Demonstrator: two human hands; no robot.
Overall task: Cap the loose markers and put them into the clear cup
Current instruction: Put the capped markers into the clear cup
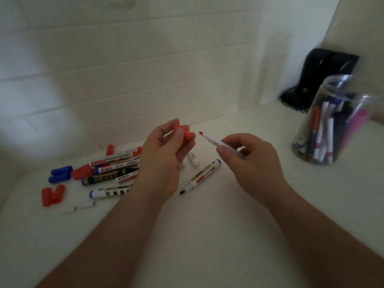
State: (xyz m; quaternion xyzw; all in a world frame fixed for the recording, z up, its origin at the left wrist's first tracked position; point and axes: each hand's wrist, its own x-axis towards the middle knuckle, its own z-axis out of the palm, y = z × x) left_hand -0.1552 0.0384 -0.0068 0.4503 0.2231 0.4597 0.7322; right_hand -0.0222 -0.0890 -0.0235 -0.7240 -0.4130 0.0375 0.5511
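My left hand (164,156) is raised over the white counter, fingers closed on a red cap (182,132). Close to its right, my right hand (251,161) holds a thin white marker (216,142) whose bare red tip points left at the cap, a small gap between them. A pile of loose markers (116,167) lies on the counter at the left, partly hidden by my left hand. One uncapped marker (201,175) with a dark tip lies between my hands. The clear cup (332,121) stands at the right with several markers inside.
Loose blue caps (60,173) and red caps (53,195) lie left of the pile, with two small white caps (81,206) nearer me. A black device with a cable (318,75) sits in the back right corner. A tiled wall runs behind the counter.
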